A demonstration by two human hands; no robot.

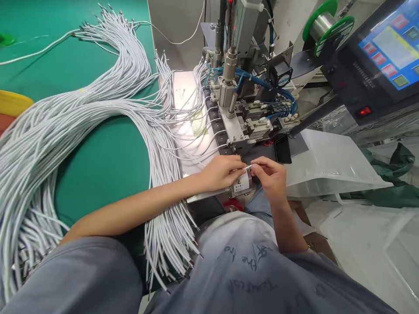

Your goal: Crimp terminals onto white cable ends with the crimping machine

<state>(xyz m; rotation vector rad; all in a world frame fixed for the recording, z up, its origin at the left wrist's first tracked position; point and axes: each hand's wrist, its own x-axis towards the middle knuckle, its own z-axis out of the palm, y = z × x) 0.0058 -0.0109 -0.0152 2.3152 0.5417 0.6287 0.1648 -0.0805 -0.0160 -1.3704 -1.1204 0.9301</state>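
Observation:
My left hand (221, 171) and my right hand (271, 175) meet at the front edge of a soldering machine (238, 104). Between their pinched fingertips runs the end of a thin white cable (248, 166). Both hands hover over a small labelled metal part (241, 186) at the machine's front. A row of black fixtures (216, 126) on the machine holds the ends of other white cables. A big bundle of white cables (81, 117) sweeps across the green bench to my left.
A touch-screen control box (382, 56) with a red switch stands at the right. A green solder spool (327, 26) sits behind the machine. A clear plastic bag (330, 165) hangs right of the machine. A yellow tray edge (13, 102) shows far left.

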